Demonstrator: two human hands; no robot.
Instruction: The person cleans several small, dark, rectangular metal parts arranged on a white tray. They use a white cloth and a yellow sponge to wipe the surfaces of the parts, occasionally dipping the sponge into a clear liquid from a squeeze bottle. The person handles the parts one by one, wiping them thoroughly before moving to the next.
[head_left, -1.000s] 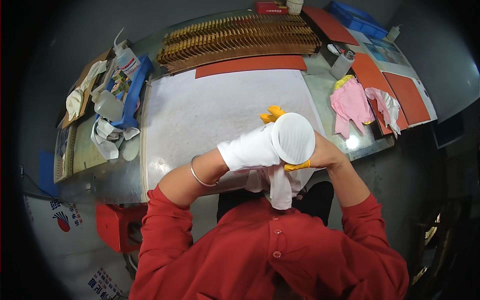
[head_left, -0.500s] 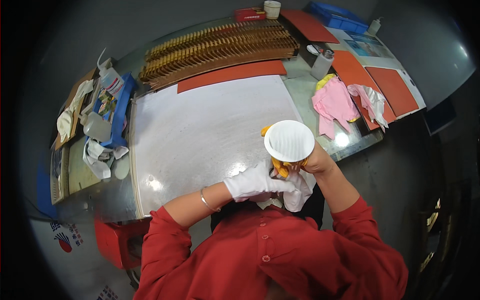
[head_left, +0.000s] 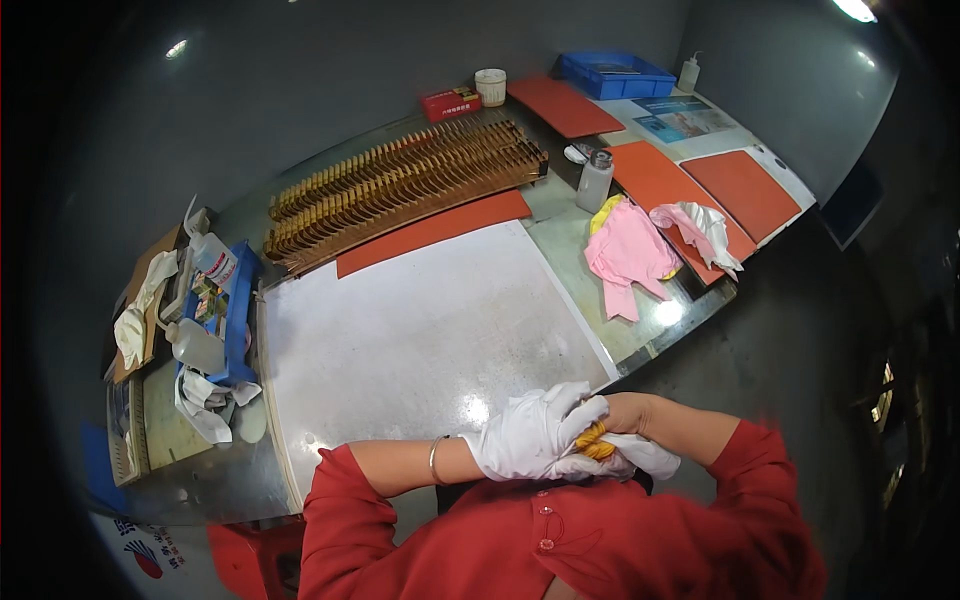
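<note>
My left hand (head_left: 535,435), in a white glove, is closed close to my body at the front edge of the table. Its fingers curl around a ribbed yellow-orange piece (head_left: 594,440), soft-looking, whose kind I cannot make out. My bare right hand (head_left: 628,412) meets it from the right, knuckles bent and closed, with most fingers hidden behind the white glove. A loose white cloth or glove (head_left: 652,457) hangs out below my right hand. What else lies between the palms is hidden.
A white sheet (head_left: 400,340) covers the table's middle. Behind it stands a slotted wooden rack (head_left: 400,190). At left are a blue tray (head_left: 238,330) and squeeze bottles (head_left: 198,347). At right lie pink gloves (head_left: 630,250), a bottle (head_left: 594,182) and orange mats (head_left: 745,195).
The round white dish-like thing over my hands is out of sight. My hands have come together, with the left glove now over the yellow-orange piece. The view has tilted upward.
</note>
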